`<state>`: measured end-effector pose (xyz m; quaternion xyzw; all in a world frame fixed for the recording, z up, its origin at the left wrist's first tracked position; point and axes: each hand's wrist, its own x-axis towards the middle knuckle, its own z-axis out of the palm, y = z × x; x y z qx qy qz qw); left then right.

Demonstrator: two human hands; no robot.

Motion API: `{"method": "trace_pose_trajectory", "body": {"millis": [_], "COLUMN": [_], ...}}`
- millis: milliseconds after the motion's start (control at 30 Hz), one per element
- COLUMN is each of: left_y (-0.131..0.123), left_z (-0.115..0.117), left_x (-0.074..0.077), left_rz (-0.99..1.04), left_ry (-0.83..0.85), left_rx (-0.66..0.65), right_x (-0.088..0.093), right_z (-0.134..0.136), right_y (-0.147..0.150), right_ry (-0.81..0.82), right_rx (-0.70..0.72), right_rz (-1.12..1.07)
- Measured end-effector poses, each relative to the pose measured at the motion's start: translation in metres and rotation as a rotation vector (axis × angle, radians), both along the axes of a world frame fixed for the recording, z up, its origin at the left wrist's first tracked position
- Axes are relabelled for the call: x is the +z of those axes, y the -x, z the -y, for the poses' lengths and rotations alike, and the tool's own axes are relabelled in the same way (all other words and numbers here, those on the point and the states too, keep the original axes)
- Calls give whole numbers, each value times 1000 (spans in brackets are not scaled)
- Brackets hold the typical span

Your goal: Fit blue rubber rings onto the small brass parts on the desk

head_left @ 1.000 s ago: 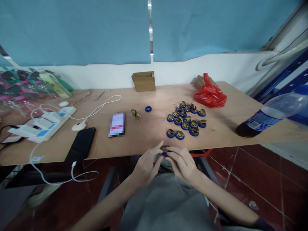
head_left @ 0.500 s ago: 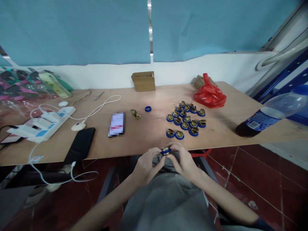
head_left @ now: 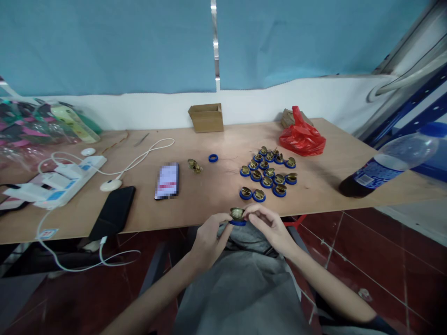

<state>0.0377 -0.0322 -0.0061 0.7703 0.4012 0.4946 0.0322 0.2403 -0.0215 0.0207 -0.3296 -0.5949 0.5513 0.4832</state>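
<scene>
Just off the table's front edge, above my lap, a round brass-coloured fitting has a blue ring around its lower end. My left hand pinches it from the left side, fingers at the rim. On the other side, my right hand has thumb and fingers closed at the fitting's right edge. Beyond my hands, several similar brass fittings with blue rings sit grouped on the table. A loose blue ring lies farther left, beside some bare brass pieces.
A phone with a lit screen and a dark phone lie to the left, near a white power strip and cables. A cardboard box stands at the back. Rightward are a red plastic bag and a tilted-looking bottle.
The held fitting has turned so that more of its brass body shows above the blue ring. My right hand's fingers have shifted to its upper right edge.
</scene>
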Motion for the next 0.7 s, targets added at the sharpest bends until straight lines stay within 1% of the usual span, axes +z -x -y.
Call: {"method": "trace_pose_trajectory", "body": {"millis": [67, 133, 200, 267, 333, 400, 467, 533, 600, 700], "left_y": [0, -1, -3, -5, -4, 1, 11, 24, 39, 55], "left_z": [0, 1, 3, 4, 2, -4, -16, -32, -52, -90], "left_x": [2, 5, 8, 9, 8, 6, 5, 7, 11, 21], "left_rz": [2, -7, -41, -87, -139, -170, -170, -157, -168, -183], "left_ry": [-33, -68, -96, -97, -54, 15, 108, 224, 310, 322], "left_rx": [-51, -126, -189, -198, -147, -58, 48, 157, 259, 352], "right_x": [-1, -3, -6, -9, -10, -11, -13, -16, -20, -26], "right_z": [-3, -4, -5, -6, -8, -10, -11, -12, -13, -13], "right_y": [-3, -5, -7, -8, -10, -10, -9, -7, -6, -4], "right_ry": [121, 195, 208, 154, 45, -112, -286, -419, -484, -509], "right_rx": [51, 78, 63, 3, -63, -132, -194, -230, -227, -215], "right_rz": [-117, -220, -262, -223, -110, 60, 237, 367, 429, 454]}}
